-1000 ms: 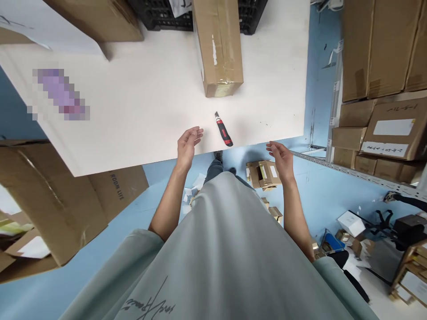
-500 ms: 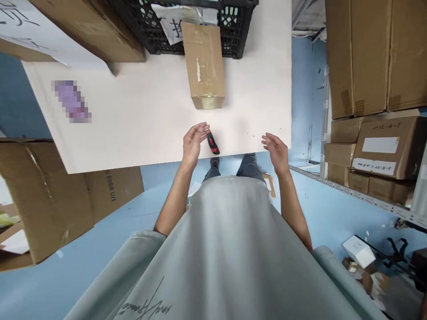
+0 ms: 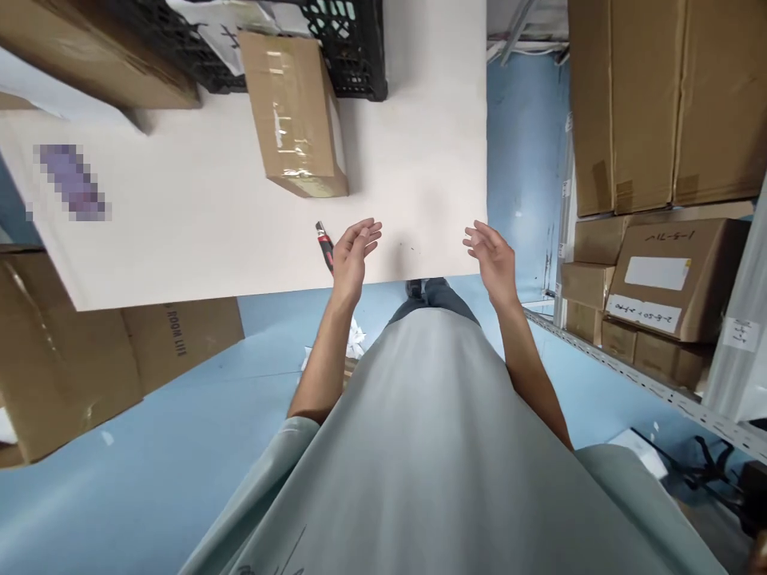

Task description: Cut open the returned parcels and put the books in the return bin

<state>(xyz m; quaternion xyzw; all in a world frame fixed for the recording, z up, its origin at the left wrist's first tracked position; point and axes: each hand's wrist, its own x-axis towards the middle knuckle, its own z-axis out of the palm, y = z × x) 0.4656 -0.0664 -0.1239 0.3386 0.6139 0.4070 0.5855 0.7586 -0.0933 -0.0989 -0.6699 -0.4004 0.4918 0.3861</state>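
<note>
My left hand (image 3: pixel 355 251) hovers at the front of the white table (image 3: pixel 197 231), fingers apart and holding nothing. Just left of it lies a black and red utility knife (image 3: pixel 324 245), its lower end hidden behind the hand. Over by the table's right front corner my right hand (image 3: pixel 490 254) is raised with its fingers spread, also empty. Beyond the knife stands a taped cardboard box (image 3: pixel 293 112), close against a black plastic crate (image 3: pixel 359 60). Neither hand touches the box.
A large carton with a white sheet (image 3: pixel 65 92) stands at the back left, near a blurred purple item (image 3: pixel 72 182). An open carton (image 3: pixel 77 351) sits below the table's left edge. Shelving with stacked boxes (image 3: pixel 677 275) rises on the right.
The view has shifted right, so table, box, crate and knife appear further left. My left hand now sits to the right of the knife instead of at its left. Both hands stay empty.
</note>
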